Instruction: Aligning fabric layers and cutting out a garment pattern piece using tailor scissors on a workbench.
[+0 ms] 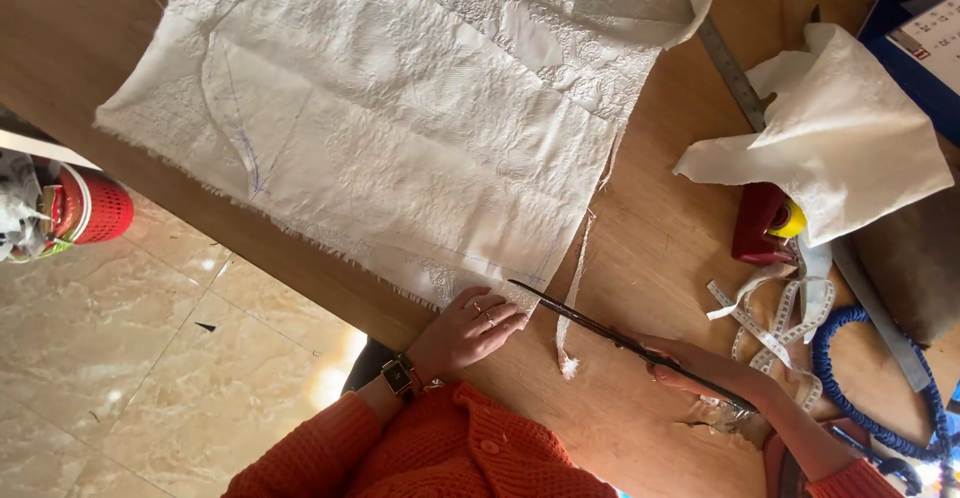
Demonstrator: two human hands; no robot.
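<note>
L hand (467, 330) laid flat, fingers spread, on fabric (400, 128) corner; scissors (610, 336) gripped in R hand (715, 373), blades at fabric edge.

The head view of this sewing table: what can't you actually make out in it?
- Ruler: its lower length is hidden under the folded cloth.
- Red tool: half covered by that cloth, so its kind is unclear.
- White fabric: its top is cut off by the frame's upper edge.
- Scissors: the handles are hidden inside the right hand.
- Red basket: cut off by the table edge; contents unclear.
- Left hand: its palm, pressed on the fabric, is out of sight.
</note>
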